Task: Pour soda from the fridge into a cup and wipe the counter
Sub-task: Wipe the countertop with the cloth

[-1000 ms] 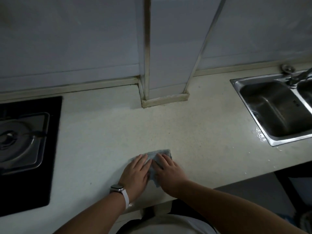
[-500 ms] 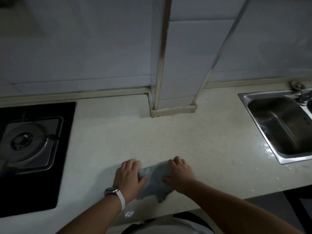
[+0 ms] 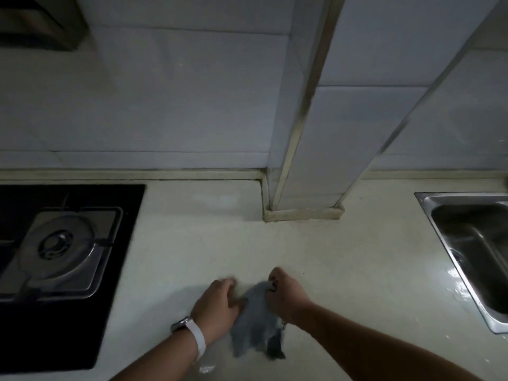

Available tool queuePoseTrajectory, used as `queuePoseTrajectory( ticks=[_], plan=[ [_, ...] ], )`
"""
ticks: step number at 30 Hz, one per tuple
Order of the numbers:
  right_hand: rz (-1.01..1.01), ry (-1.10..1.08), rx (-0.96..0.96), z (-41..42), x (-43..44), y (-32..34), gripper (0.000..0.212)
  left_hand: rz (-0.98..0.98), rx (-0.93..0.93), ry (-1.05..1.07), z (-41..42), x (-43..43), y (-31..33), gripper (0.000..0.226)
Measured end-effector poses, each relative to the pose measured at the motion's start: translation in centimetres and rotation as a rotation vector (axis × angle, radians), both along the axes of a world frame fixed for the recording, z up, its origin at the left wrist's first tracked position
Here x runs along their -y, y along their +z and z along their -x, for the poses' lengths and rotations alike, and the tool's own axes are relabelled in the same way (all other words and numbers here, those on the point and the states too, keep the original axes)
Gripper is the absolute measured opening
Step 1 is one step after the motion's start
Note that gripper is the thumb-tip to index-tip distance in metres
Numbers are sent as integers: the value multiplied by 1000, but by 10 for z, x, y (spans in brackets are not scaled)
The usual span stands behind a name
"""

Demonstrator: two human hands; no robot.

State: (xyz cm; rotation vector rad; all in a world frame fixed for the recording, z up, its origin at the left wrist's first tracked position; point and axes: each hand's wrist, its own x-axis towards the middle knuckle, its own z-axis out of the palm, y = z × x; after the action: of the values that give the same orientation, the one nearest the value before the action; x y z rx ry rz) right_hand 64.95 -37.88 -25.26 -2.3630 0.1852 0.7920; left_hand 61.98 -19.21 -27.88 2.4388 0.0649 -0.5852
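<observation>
Two grips, left hand (image 3: 217, 303) and right hand (image 3: 286, 298), grasping grey cloth (image 3: 255, 325) bunched between them

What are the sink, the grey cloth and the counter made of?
The sink looks like stainless steel: silvery, shiny, with bright reflections. The grey cloth seems to be soft fabric: matte, crumpled in limp folds. The counter is probably stone or a stone-like composite: pale, smooth, with a slight sheen; I cannot tell which.
</observation>
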Motion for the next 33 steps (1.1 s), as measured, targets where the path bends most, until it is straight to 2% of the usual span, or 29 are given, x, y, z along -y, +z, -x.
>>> queuePoseTrajectory(
  ticks=[1, 3, 5, 8, 10, 16, 19, 22, 29, 33],
  plan=[
    [-20, 3, 9, -9, -4, 1, 12, -34, -40, -60, -4, -2, -1, 37],
    [-45, 38, 29, -25, -13, 3, 13, -8, -51, -54, -10, -3, -4, 34],
    [-67, 79, 50, -41, -21, 6, 14, 90, -35, 65, -18, -5, -7, 20],
    [-69, 94, 101, -70, -30, 11, 13, 217, -62, 239, -37, -10, -5, 15],
    [-72, 69, 135, -93, -35, 14, 11, 258, -85, 311, -56, -16, 3, 13],
    [-120, -106, 207, -157, -56, 11, 8, 414, 15, 497, -137, -47, 21, 8],
    [-103, -138, 228, -187, -70, 9, 13, 449, 49, 552, -176, -58, 29, 7],
    [-83, -158, 194, -218, -84, 8, 12, 418, 72, 608, -210, -66, 29, 12],
    [50, -145, 345, -258, -91, -11, 16, 261, 64, 585, -266, -60, 19, 6],
    [97, -91, 291, -260, -86, -27, 30, 128, 69, 522, -275, -58, 7, 21]
  ],
)
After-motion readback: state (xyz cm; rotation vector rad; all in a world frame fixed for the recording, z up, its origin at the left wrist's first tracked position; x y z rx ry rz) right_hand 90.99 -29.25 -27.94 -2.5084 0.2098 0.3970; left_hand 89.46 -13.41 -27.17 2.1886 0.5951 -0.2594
